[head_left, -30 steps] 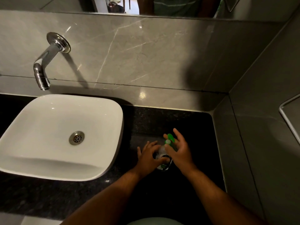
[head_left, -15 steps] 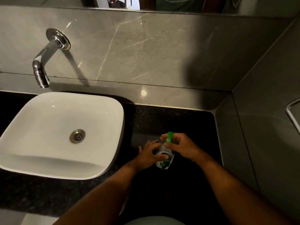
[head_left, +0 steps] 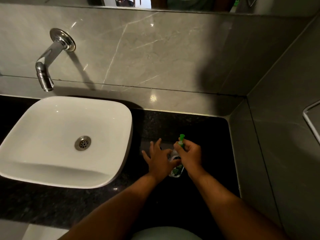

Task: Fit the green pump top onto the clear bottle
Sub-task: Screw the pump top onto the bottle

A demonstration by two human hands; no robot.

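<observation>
A small clear bottle with a green and white label stands on the black counter, right of the sink. My left hand steadies its body from the left, thumb on the bottle and the other fingers spread. My right hand is curled around the green pump top at the bottle's neck. The pump's nozzle sticks up beyond my fingers. The joint between pump and neck is hidden by my fingers.
A white square basin sits on the counter to the left, with a chrome wall spout above it. Grey stone walls close the back and right side. A metal rail shows at the right edge.
My right hand has closed from open fingers into a grip around the pump top. The view has shifted slightly; the bottle stays in place under my left hand.
</observation>
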